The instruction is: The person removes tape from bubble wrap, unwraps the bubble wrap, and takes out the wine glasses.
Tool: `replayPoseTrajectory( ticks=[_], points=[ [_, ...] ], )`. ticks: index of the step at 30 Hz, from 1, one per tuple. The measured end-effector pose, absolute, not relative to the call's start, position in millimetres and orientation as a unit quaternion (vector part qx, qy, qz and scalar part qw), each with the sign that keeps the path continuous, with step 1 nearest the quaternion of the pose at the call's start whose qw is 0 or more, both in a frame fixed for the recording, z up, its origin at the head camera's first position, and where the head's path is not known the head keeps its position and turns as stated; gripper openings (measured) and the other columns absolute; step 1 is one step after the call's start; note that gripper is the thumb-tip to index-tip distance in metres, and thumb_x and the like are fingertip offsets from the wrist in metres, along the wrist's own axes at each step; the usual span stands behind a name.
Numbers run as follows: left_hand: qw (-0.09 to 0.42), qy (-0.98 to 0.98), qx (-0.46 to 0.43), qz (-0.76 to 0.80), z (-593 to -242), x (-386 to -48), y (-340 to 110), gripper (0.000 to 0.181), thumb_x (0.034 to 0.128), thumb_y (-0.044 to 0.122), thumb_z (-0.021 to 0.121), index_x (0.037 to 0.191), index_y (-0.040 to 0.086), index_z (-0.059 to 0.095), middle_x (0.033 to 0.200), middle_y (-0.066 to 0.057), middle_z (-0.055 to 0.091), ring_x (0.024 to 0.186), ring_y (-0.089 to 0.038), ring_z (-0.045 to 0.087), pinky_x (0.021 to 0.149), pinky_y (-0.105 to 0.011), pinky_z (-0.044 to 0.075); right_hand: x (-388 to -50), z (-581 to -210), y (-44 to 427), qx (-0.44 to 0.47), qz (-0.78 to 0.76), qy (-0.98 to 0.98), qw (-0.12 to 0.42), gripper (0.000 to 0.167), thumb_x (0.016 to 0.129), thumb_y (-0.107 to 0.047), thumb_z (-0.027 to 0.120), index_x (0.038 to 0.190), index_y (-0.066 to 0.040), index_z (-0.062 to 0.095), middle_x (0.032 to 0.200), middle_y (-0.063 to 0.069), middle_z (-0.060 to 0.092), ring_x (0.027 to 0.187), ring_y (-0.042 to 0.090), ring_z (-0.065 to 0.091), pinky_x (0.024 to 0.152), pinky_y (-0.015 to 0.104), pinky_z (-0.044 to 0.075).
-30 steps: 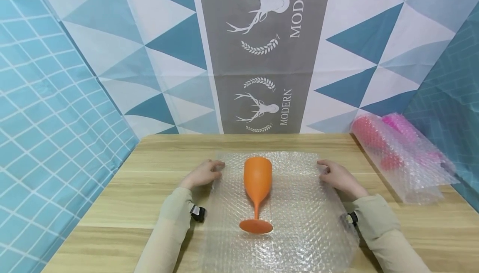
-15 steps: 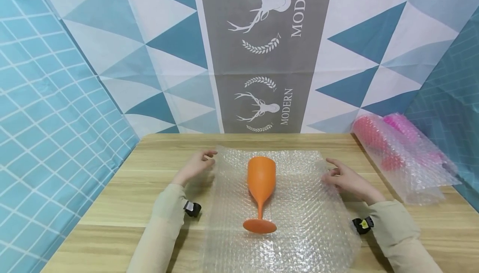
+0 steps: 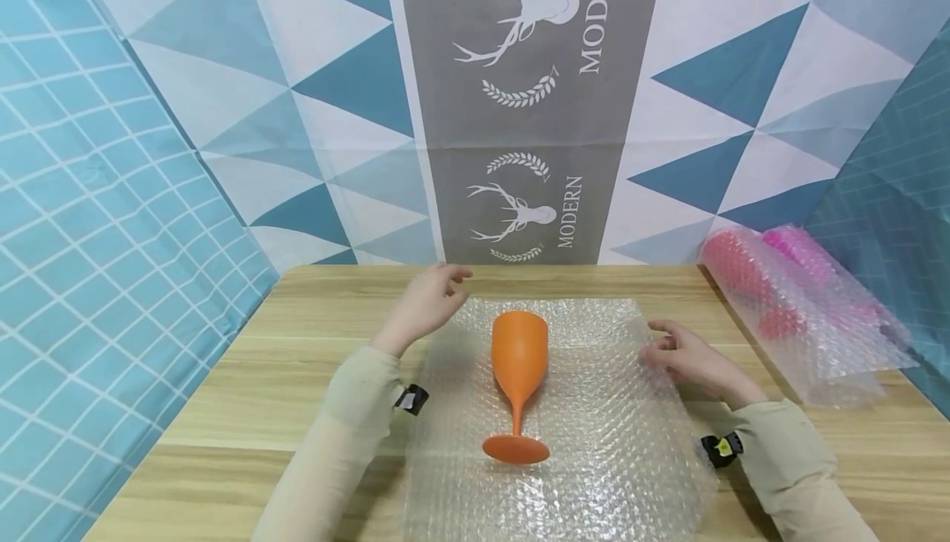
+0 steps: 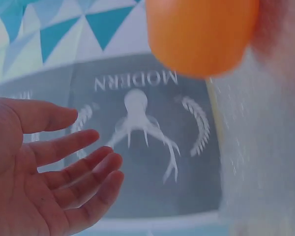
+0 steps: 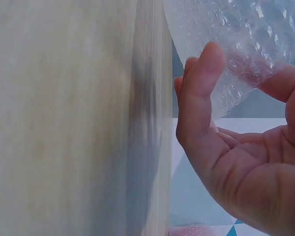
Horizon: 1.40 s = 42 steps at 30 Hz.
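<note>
A wood-grained table [image 3: 223, 410] bore a clear bubble-wrap sheet [image 3: 594, 459]. On the sheet an orange goblet [image 3: 519, 352] lay on its side, foot toward the person, mouth toward the backdrop. The right hand [image 3: 690, 360] held the sheet's right edge between thumb and curled fingers. Farther off, the left hand [image 3: 426, 301] hung spread wide by the far left corner, thumb apart. At the table's right, plastic-wrapped red and pink objects [image 3: 794, 311] rested before the patterned backdrop [image 3: 519, 125].
</note>
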<state>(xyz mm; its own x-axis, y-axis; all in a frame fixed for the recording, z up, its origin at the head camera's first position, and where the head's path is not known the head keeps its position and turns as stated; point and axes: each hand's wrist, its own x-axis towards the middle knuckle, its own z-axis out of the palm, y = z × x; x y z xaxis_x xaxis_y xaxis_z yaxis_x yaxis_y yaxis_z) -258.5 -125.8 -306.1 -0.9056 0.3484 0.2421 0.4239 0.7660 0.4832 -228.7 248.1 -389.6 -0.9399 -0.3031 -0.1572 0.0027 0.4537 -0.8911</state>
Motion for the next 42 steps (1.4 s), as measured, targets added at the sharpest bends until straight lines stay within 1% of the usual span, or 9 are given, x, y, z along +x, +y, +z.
replayPoseTrajectory(
  ticks=[4,9,14,20,24,28,31,39,42],
  points=[
    [0.058,-0.945,-0.193,-0.257,-307.6,-252.2,-102.6,0.039,0.0875,0.024,0.055,0.122,0.005,0.055,0.114,-0.014,0.056,0.092,-0.024,0.060,0.079,-0.038,0.051,-228.4,-389.9,248.0,-0.091,-0.529,0.829,0.160,0.073,0.089,-0.017,0.055,0.137,0.014,0.009,0.111,0.028,0.051,0.086,0.015,0.058,0.072,0.034,0.054],
    [0.037,-0.956,-0.187,-0.223,-322.8,-249.7,-82.3,0.052,0.0869,0.038,0.055,0.125,0.003,0.051,0.123,-0.015,0.053,0.105,-0.029,0.056,0.087,-0.044,0.047,-228.9,-392.1,247.8,-0.082,-0.536,0.823,0.171,0.073,0.090,-0.018,0.055,0.137,0.014,0.009,0.110,0.025,0.051,0.084,0.014,0.058,0.071,0.034,0.054],
    [0.021,-0.961,-0.183,-0.206,-341.1,-250.2,-72.0,0.061,0.0869,0.046,0.052,0.128,0.001,0.048,0.126,-0.016,0.050,0.110,-0.030,0.053,0.092,-0.042,0.045,-228.6,-393.9,247.1,-0.074,-0.550,0.811,0.184,0.073,0.090,-0.017,0.055,0.137,0.014,0.008,0.108,0.021,0.049,0.082,0.012,0.057,0.070,0.032,0.055],
    [-0.001,-0.960,-0.168,-0.223,-355.2,-246.1,-63.5,0.077,0.0822,0.062,0.047,0.129,0.000,0.045,0.126,-0.017,0.048,0.103,-0.029,0.056,0.087,-0.039,0.047,-229.5,-395.1,248.1,-0.071,-0.545,0.815,0.183,0.073,0.089,-0.019,0.056,0.137,0.012,0.010,0.108,0.021,0.049,0.081,0.013,0.057,0.069,0.032,0.054],
    [-0.005,-0.962,-0.159,-0.223,-361.5,-243.6,-60.4,0.085,0.0766,0.070,0.046,0.130,0.003,0.043,0.121,-0.015,0.048,0.094,-0.024,0.057,0.079,-0.035,0.050,-230.0,-396.5,248.8,-0.076,-0.541,0.817,0.185,0.071,0.089,-0.020,0.056,0.136,0.012,0.013,0.106,0.020,0.052,0.080,0.015,0.058,0.068,0.032,0.054],
    [-0.009,-0.963,-0.151,-0.225,-366.1,-241.3,-59.3,0.089,0.0730,0.071,0.049,0.133,0.006,0.040,0.121,-0.014,0.048,0.091,-0.023,0.056,0.072,-0.034,0.050,-230.1,-398.5,249.2,-0.077,-0.544,0.813,0.194,0.069,0.090,-0.020,0.055,0.136,0.011,0.014,0.102,0.017,0.053,0.077,0.015,0.058,0.066,0.032,0.054],
    [-0.012,-0.960,-0.143,-0.239,-368.3,-240.9,-59.2,0.091,0.0720,0.071,0.051,0.135,0.007,0.037,0.124,-0.015,0.048,0.092,-0.024,0.055,0.070,-0.034,0.050,-230.6,-399.4,249.3,-0.077,-0.545,0.811,0.199,0.070,0.090,-0.020,0.055,0.136,0.011,0.013,0.101,0.016,0.054,0.076,0.014,0.058,0.065,0.032,0.054],
    [-0.026,-0.947,-0.127,-0.294,-372.0,-243.7,-62.4,0.084,0.0732,0.066,0.055,0.133,0.010,0.039,0.116,-0.012,0.053,0.090,-0.023,0.055,0.072,-0.034,0.049,-229.9,-400.6,249.4,-0.082,-0.554,0.804,0.202,0.065,0.090,-0.014,0.054,0.135,0.011,0.014,0.092,0.010,0.054,0.073,0.012,0.058,0.063,0.030,0.054],
    [-0.026,-0.942,-0.128,-0.310,-371.7,-244.3,-64.1,0.083,0.0743,0.063,0.056,0.134,0.009,0.038,0.116,-0.012,0.053,0.094,-0.024,0.055,0.077,-0.036,0.048,-228.9,-401.2,248.7,-0.087,-0.559,0.800,0.199,0.062,0.089,-0.011,0.053,0.132,0.012,0.016,0.090,0.008,0.054,0.073,0.012,0.058,0.063,0.030,0.054]
  ],
)
